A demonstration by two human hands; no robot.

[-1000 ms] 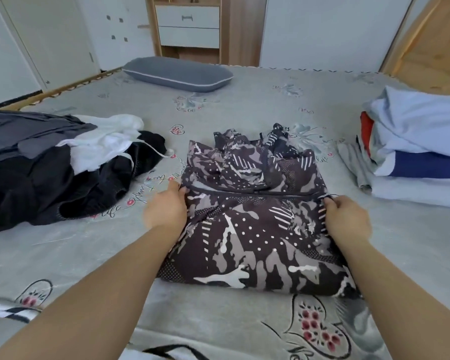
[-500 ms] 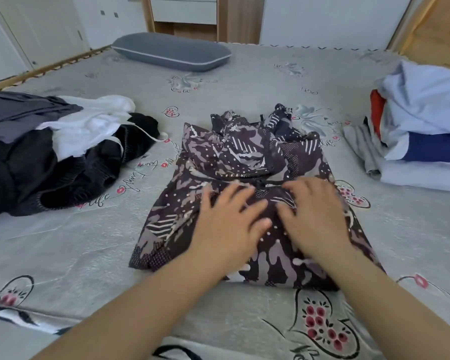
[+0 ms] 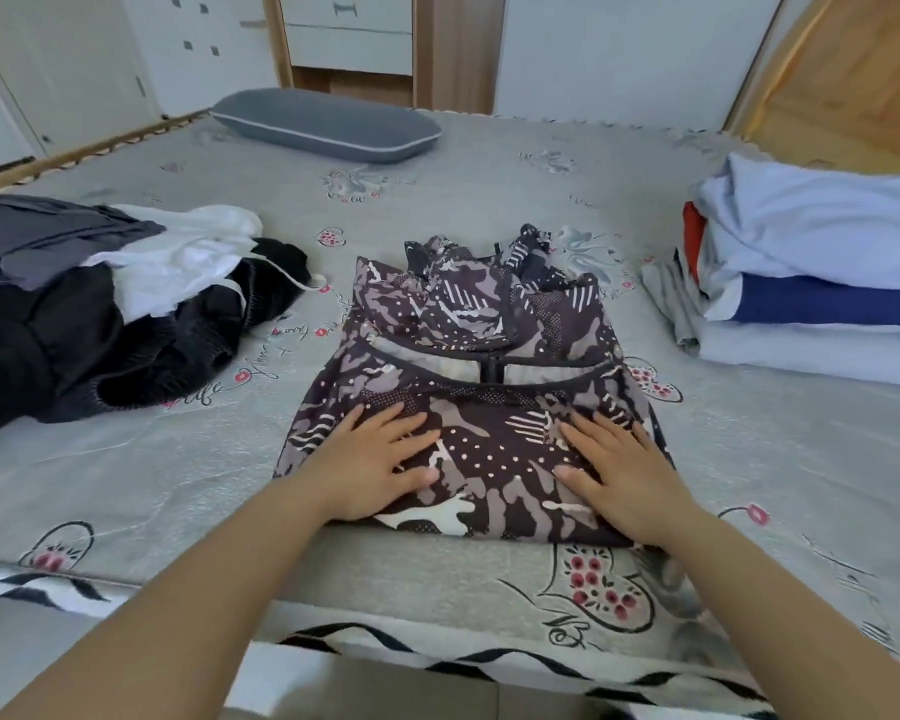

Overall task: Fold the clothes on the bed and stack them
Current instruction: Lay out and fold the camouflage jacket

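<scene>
Pressing flat on the patterned garment near the front edge of the bed: left hand and right hand, fingers spread, gripping nothing, seemingly to smooth the fold. Unfolded pile kept to the left, folded stack to the right, ready to receive.

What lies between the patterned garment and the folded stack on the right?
In the head view, only bare printed bedsheet separates the patterned garment from the folded stack; nothing lies between them.
</scene>
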